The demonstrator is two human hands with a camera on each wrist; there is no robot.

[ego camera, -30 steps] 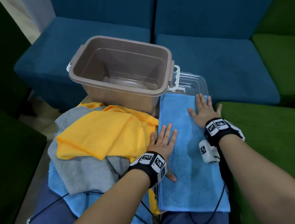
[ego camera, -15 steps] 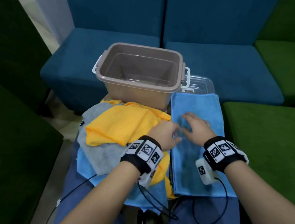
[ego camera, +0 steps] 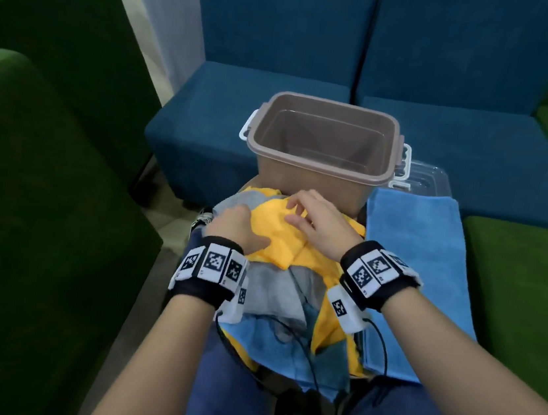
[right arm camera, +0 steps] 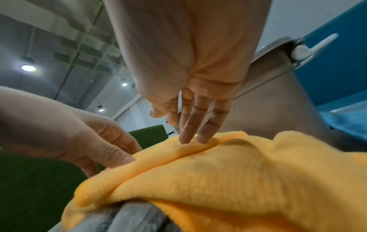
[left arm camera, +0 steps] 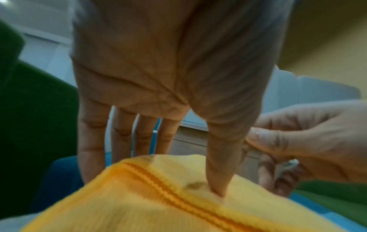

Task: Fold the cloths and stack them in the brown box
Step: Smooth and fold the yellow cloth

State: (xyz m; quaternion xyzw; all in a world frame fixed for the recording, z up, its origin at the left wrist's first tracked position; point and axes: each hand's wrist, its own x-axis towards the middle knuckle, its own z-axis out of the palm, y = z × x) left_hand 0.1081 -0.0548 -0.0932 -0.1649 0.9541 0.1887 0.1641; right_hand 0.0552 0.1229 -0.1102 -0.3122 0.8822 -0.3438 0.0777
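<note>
The brown box [ego camera: 321,175] stands empty at the far end. Before it lies a heap of cloths with a yellow cloth [ego camera: 278,242] on top, a grey cloth [ego camera: 270,286] under it and a blue one [ego camera: 269,348] at the bottom. My left hand [ego camera: 239,227] pinches the yellow cloth's left edge: its thumb [left arm camera: 218,180] presses on top while the fingers [left arm camera: 91,149] go down behind the hem. My right hand [ego camera: 312,219] hovers over the far part of the yellow cloth [right arm camera: 218,172], its straight fingertips [right arm camera: 190,135] touching a fold. A blue cloth [ego camera: 411,258] lies spread flat at the right.
A clear plastic lid [ego camera: 431,181] lies behind the flat blue cloth, right of the box. Blue sofa seats [ego camera: 479,156] stand beyond, with green seats [ego camera: 40,213] on the left and right [ego camera: 524,290]. Black cables [ego camera: 303,352] run from my wrists across the heap.
Both hands have left the flat blue cloth and moved left onto the yellow cloth. The left hand now pinches its edge. The head view has swung left.
</note>
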